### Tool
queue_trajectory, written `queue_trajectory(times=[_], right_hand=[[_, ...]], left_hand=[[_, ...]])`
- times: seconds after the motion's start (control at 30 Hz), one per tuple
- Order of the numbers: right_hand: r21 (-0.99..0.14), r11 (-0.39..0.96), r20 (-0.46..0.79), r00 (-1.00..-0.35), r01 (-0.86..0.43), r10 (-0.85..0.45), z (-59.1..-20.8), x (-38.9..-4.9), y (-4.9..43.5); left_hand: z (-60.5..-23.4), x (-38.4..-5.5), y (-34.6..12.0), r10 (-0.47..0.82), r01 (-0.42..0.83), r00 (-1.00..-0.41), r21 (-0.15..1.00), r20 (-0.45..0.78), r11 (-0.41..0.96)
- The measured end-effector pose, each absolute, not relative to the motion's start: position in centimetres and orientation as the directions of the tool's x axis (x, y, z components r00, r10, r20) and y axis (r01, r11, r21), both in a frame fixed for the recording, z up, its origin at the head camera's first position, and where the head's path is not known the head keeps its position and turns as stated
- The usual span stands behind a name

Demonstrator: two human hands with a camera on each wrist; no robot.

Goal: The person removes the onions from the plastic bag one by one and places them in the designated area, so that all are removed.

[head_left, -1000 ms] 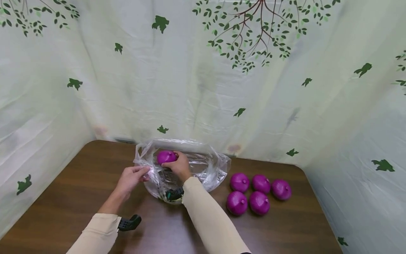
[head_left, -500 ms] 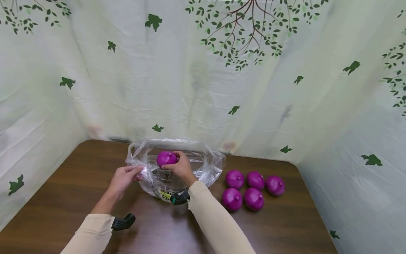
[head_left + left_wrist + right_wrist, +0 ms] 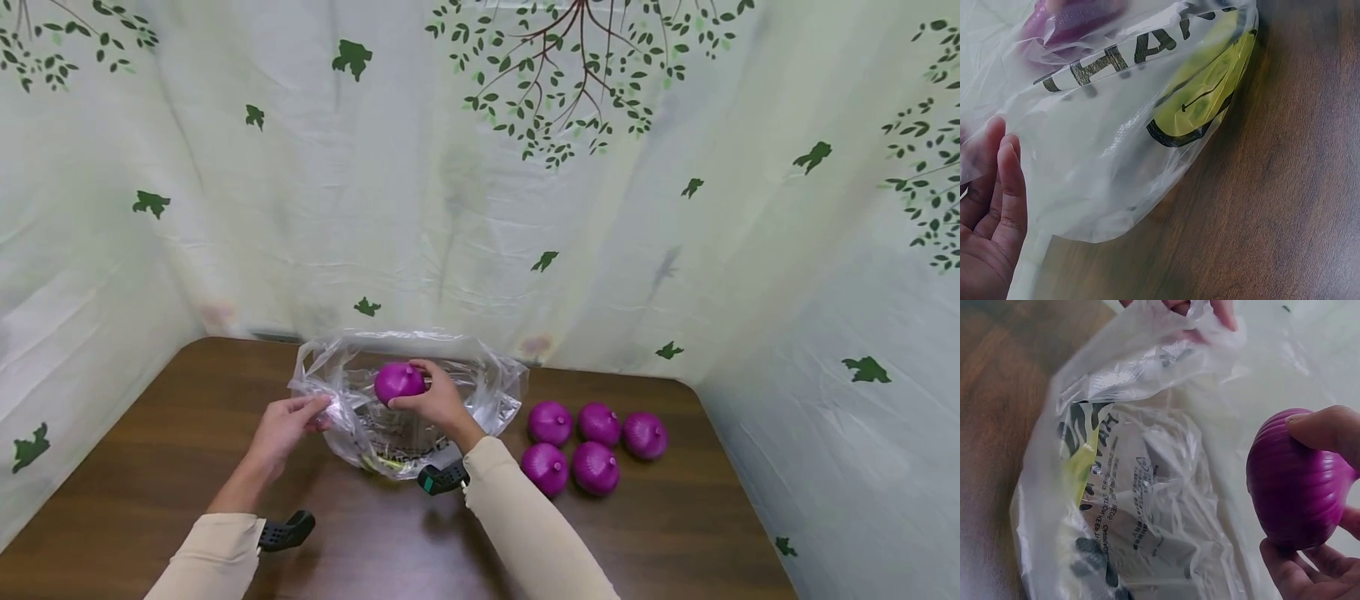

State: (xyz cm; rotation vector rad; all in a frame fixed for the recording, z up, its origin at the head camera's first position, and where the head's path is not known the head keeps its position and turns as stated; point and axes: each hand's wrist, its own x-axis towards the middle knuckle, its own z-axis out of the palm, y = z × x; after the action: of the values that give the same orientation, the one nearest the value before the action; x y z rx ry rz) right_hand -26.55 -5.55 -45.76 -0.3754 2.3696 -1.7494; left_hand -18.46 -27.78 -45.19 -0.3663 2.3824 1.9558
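Note:
Clear plastic bag (image 3: 501, 400) with black and yellow print stands on the table, its mouth spread open and facing up. At its left rim, my left hand (image 3: 281, 427) pinches the plastic between thumb and fingers. My right hand (image 3: 442, 406) grips a purple onion (image 3: 397, 382) above the bag's mouth, thumb on one side and fingertips on the other. In the right wrist view this onion (image 3: 1294, 484) appears beside the bag's opening, ridged and glossy. Through the plastic, the left wrist view shows it only as a purple blur (image 3: 1075, 28).
Several more purple onions (image 3: 596, 468) sit close together on the brown wooden table (image 3: 360, 542), right of the bag. A pale curtain (image 3: 450, 208) with leaf prints hangs behind the table and along both sides.
My right hand has drawn the onion slightly right and nearer across the bag's mouth. The left hand keeps its pinch on the rim. The head view has turned a little right.

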Motion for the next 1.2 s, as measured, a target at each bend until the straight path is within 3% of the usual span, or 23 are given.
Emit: queue_trajectory(times=[0.6,0.87,1.2], right_hand=[[-0.931,0.311,0.062,-0.925,-0.189,-0.375,-44.8,-23.7,-0.9],[-0.929,0.255,0.152,-0.905,-0.268,-0.397,-44.7,-22.7,1.3],[-0.941,0.218,0.158,-0.904,-0.26,-0.397,-44.5,-21.6,4.3]], left_hand=[[-45.1,-18.1,-27.3,-0.151,-0.205,-0.971,0.971,-0.186,0.121],[-45.1,-18.4,-27.2,-0.158,-0.206,-0.97,0.969,-0.184,0.138],[-44.9,-18.1,-27.2,-0.151,-0.207,-0.971,0.968,-0.185,0.14]])
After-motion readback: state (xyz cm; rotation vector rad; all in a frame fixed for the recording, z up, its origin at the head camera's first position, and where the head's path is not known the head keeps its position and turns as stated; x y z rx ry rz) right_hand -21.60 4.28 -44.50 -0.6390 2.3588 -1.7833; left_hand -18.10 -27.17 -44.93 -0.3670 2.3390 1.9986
